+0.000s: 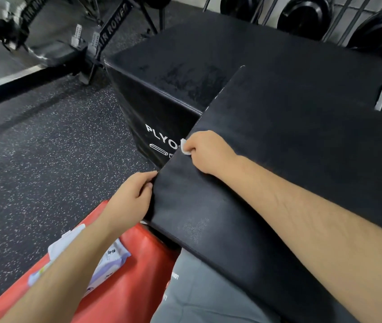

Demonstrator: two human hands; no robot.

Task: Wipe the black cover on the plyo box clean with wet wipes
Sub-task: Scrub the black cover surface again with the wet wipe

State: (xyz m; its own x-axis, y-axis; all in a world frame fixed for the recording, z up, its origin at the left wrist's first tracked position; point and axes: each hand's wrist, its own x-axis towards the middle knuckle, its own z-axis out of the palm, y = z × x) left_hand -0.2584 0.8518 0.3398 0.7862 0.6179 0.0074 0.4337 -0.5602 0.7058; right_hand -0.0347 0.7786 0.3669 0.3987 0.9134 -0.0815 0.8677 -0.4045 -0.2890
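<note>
- While the right hand [205, 151] works at its rim, the broad, flat, matte black cover panel [290, 159] lies slanted. Its far end is propped on top of the black vinyl plyo box with white lettering [162, 89], and its near end comes down over the person's lap in grey trousers [204, 287].
- Right hand: fingers curled round a small crumpled white wet wipe [186, 151], pressing it onto the cover's left edge, about midway along that side.
- Left hand [129, 197]: pinches the cover's near-left corner, thumb on the top face and fingers wrapped over the edge. The underside grip is hidden.
- Handling (judged): the panel holds a straight plane from box to lap with no sag, so it is stiff, probably a padded board. It looks more awkward than heavy. The matte skin looks grippy when dry and may turn slick where wetted.
- Where to hold (judged): an edge or corner, as the left hand has it, which leaves the top face free for the wipe. Bracing matters, since strokes push along the slope and the panel could slide off the box.
- Greyish smears show on the box top, near the cover's far corner.
- Nearby: a soft purple-and-white wipes packet [113, 259] lies on a red padded surface [127, 287], partly under the left forearm.
- Surroundings: a speckled black rubber floor [45, 159] to the left, a rail marked AIR ROWER [113, 26] beyond it, and blurred black weight plates [306, 15] behind the box.
</note>
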